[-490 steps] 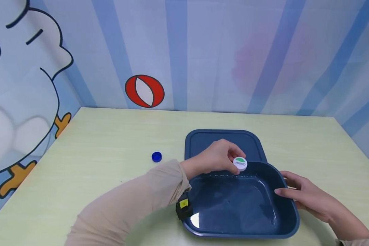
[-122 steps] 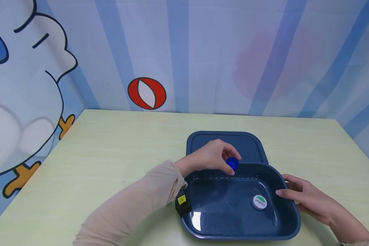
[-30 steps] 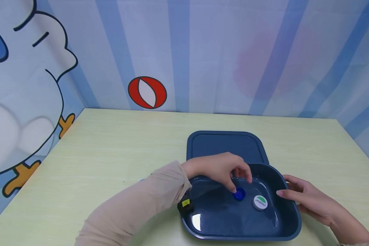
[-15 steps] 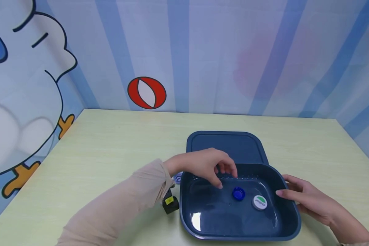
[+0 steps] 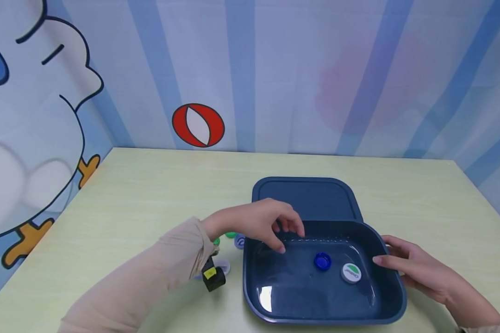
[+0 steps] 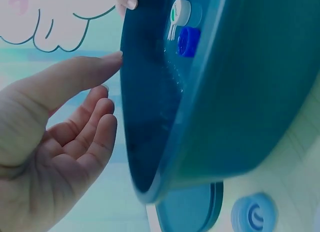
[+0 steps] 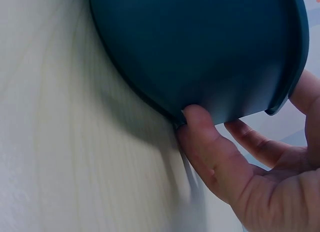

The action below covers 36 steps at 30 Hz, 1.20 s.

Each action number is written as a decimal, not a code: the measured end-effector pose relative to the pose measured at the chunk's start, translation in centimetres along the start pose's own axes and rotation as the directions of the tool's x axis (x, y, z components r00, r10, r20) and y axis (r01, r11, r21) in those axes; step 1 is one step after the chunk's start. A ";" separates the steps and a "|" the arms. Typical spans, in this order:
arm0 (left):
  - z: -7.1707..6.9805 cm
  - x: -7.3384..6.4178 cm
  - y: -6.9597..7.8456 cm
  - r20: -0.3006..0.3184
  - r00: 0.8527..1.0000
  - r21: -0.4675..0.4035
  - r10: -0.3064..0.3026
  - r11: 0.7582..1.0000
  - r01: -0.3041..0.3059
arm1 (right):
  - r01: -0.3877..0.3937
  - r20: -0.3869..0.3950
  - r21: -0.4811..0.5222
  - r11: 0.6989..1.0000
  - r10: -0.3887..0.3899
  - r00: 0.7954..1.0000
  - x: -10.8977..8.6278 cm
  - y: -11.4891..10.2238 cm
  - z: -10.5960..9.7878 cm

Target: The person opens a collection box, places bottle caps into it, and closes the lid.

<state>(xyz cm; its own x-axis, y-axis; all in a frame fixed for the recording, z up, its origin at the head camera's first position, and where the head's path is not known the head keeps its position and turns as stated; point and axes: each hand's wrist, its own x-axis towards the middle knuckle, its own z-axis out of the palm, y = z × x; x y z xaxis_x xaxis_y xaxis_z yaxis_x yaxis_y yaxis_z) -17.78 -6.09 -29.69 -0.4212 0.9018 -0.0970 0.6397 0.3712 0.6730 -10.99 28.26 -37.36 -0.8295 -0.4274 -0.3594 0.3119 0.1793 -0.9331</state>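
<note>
My left hand (image 5: 260,219) hovers above the back left corner of a dark blue plastic box (image 5: 304,300), fingers loosely bent and holding nothing. The left wrist view shows a gap between thumb and fingers, close by the box rim. Inside the box lie a blue bottle cap (image 5: 322,262), hollow side up, and a white bottle cap (image 5: 351,274) with a green print on top. My right hand (image 5: 421,266) holds the box by its right wall, thumb over the rim. In the right wrist view its other fingers (image 7: 212,142) lie against the outside.
A flat dark blue lid (image 5: 308,196) lies behind the box, partly hidden by it. Left of the box, partly covered by my left arm, several caps lie on the table: a blue-grey cap (image 5: 240,241), a green cap (image 5: 231,235) and a whitish cap (image 5: 223,265).
First the white cap, then the blue one came into the box from my left hand. That hand has since let go and drawn back left, uncovering caps on the table. My right hand stays put.
</note>
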 end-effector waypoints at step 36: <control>-0.1 -7.7 -4.3 -0.179 0.970 -0.233 -0.167 0.965 0.123 | -0.022 -0.019 -0.013 1.000 0.022 1.000 0.0 -0.1 -0.1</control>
<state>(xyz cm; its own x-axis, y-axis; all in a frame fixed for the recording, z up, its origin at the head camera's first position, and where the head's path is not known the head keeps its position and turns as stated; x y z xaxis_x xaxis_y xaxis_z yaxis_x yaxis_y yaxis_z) -17.33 -14.68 -31.80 -0.6301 0.7728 -0.0752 0.4154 0.4174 0.8083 -11.08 28.28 -37.30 -0.8313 -0.4060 -0.3796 0.3242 0.2006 -0.9245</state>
